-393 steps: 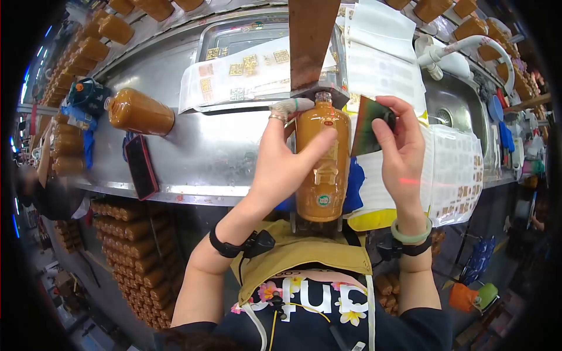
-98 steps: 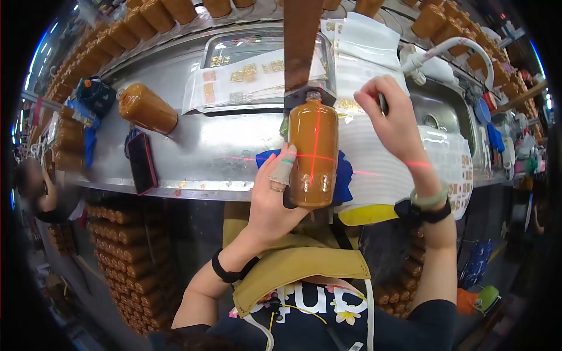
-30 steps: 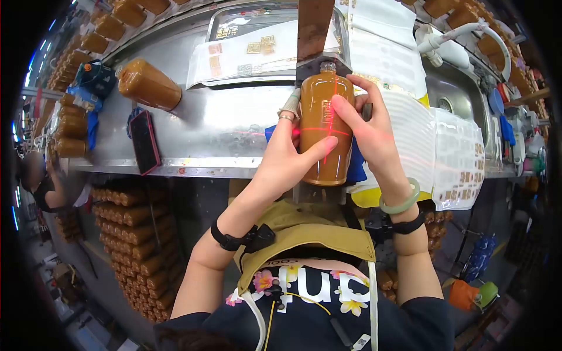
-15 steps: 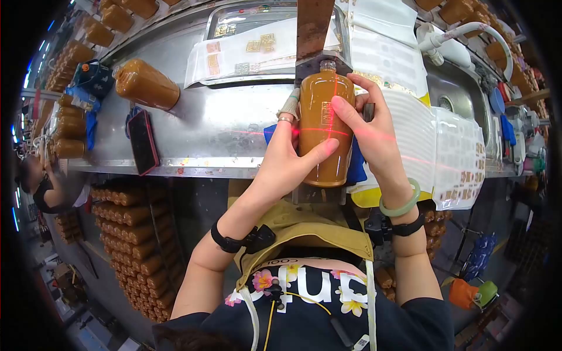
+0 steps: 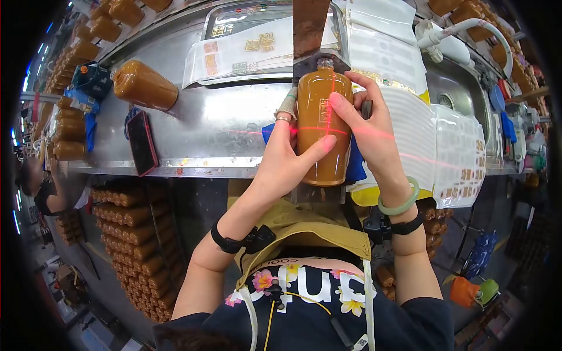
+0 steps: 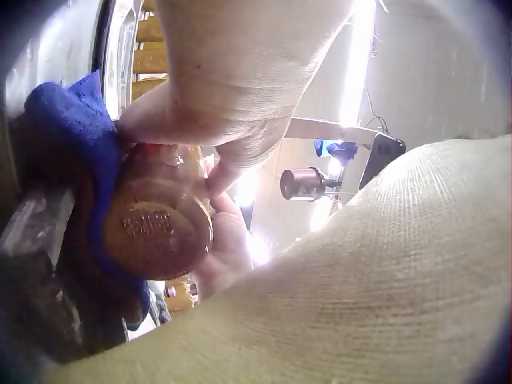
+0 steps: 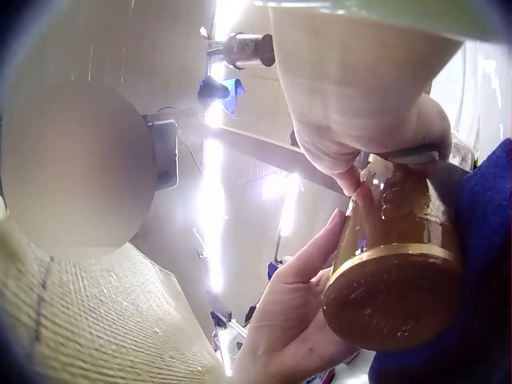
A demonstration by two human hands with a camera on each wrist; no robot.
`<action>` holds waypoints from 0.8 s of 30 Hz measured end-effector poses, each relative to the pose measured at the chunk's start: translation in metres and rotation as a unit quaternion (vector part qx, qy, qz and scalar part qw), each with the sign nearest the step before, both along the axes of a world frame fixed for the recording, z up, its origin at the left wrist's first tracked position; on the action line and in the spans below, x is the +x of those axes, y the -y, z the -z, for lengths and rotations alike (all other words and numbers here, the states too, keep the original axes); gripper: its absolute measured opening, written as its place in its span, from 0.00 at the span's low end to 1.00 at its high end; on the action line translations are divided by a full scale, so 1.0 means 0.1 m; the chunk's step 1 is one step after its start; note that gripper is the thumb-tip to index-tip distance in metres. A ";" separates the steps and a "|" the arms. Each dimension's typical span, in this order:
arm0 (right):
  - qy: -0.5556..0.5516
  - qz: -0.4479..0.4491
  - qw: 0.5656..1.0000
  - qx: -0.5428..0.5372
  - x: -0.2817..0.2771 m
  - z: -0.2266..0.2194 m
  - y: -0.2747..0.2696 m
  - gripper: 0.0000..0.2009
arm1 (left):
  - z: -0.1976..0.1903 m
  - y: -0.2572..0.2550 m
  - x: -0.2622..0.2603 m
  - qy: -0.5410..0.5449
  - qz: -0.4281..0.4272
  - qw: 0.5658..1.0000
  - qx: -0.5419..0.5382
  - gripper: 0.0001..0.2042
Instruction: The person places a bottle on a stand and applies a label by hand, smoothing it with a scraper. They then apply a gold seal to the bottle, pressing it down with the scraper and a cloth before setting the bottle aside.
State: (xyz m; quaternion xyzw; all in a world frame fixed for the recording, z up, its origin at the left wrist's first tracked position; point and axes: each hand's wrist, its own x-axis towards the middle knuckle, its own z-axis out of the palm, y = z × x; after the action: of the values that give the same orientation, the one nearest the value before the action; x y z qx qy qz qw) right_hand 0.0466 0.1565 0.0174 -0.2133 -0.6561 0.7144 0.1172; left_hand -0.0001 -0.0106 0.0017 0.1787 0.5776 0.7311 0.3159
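Bottle, one: glossy caramel-brown, rounded shoulders, short clear neck; lying lengthwise at the counter's near edge, neck away from the person, blue cloth beside it. A small rectangular, gold-toned patch on its upper face; thin red light lines crossing.

Left hand: clasped round the bottle's left side, thumb flat across its front; fabric finger cover on one finger.

Right hand: clamped on the bottle's right side — thumb beside the patch, a dark, flat-edged piece among the fingers.

Counter: brushed metal, reflective. Second bottle: matching brown, well to the left — slim dark phone near it. White ribbed sheets, right.
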 end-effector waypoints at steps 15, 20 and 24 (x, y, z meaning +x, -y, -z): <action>0.008 -0.017 1.000 0.008 0.02 -0.02 -0.06 0.29 | -0.16 0.04 0.01 0.030 0.007 1.000 -0.008 0.41; 0.021 0.002 1.000 0.016 0.00 -0.02 -0.03 0.29 | -0.07 0.03 0.03 -0.005 -0.008 1.000 -0.004 0.41; 0.021 0.004 1.000 0.019 0.00 -0.01 -0.02 0.29 | -0.09 0.03 0.05 0.002 -0.013 1.000 -0.004 0.41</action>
State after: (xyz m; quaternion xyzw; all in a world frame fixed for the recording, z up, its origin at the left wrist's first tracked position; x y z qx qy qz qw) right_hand 0.0463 0.1589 0.0180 -0.2281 -0.6709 0.6970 0.1101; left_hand 0.0051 -0.0134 0.0103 0.1685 0.5825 0.7330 0.3082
